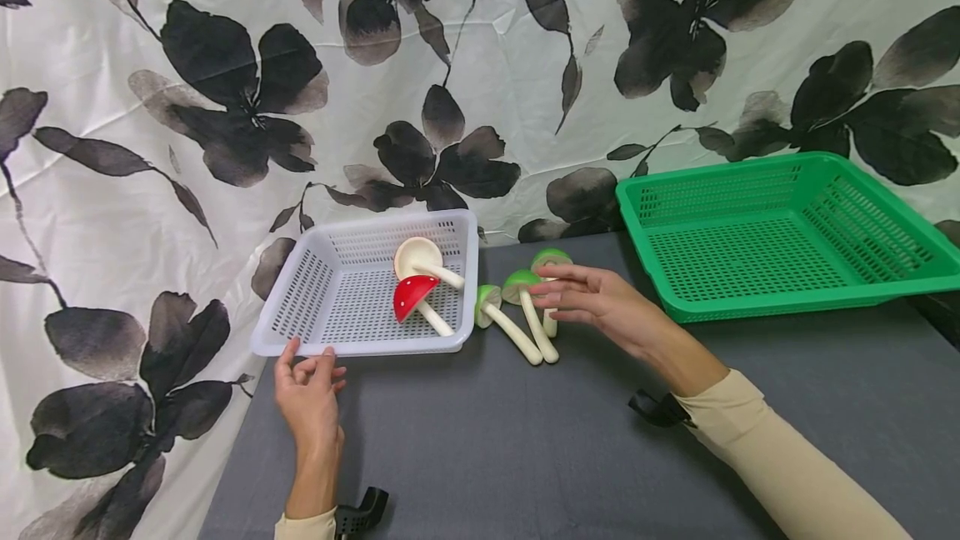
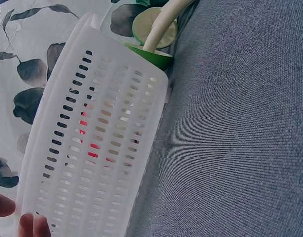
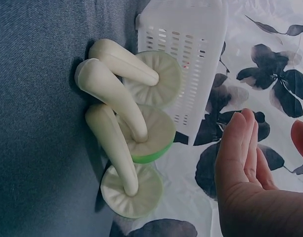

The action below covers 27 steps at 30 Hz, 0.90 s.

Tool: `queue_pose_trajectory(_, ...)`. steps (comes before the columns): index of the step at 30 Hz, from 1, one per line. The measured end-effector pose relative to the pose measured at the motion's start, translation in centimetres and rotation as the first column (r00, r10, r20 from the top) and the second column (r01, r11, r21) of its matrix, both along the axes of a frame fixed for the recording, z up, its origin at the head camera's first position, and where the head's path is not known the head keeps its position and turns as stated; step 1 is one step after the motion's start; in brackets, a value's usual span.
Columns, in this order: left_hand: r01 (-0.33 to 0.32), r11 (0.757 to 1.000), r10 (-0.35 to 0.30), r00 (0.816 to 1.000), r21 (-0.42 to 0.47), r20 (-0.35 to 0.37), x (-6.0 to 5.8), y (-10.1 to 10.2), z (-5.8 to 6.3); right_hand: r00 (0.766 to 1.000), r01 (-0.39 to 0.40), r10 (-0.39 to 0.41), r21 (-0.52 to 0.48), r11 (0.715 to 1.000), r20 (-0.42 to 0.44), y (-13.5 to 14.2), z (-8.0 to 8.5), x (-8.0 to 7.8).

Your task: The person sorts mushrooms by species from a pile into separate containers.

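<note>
Three green mushrooms [image 1: 536, 319] on the surface [image 1: 450, 448] beside the white basket [image 1: 352, 298] look light, firm, slightly slick; grab by stems [image 3: 109, 81]; right hand [image 1: 611, 307] fingers [image 3: 232, 148] extended, thumb apart, left hand [image 1: 307, 398] touching rim [image 1: 397, 347], can't tell if pinching.

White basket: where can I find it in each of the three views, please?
Head: white basket left of centre.
Left wrist: white basket large, filling much of the left half.
Right wrist: white basket partly visible, top, right of centre.
Shared landmark: green-capped mushrooms, near the basket.
</note>
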<state>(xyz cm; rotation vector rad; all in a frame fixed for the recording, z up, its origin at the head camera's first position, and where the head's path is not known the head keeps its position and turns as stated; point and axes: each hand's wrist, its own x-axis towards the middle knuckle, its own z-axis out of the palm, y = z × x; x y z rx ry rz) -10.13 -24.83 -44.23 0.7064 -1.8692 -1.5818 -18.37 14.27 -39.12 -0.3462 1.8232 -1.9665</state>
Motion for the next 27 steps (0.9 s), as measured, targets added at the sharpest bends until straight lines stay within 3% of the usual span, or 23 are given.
queue_pose_trajectory(27, 0.017, 1.000, -0.017, 1.000, 0.005, 0.002, 0.5, 0.0, 0.2, 0.998, 0.061, -0.060, 0.024, 0.998, -0.036, 3.2, 0.1, 1.1)
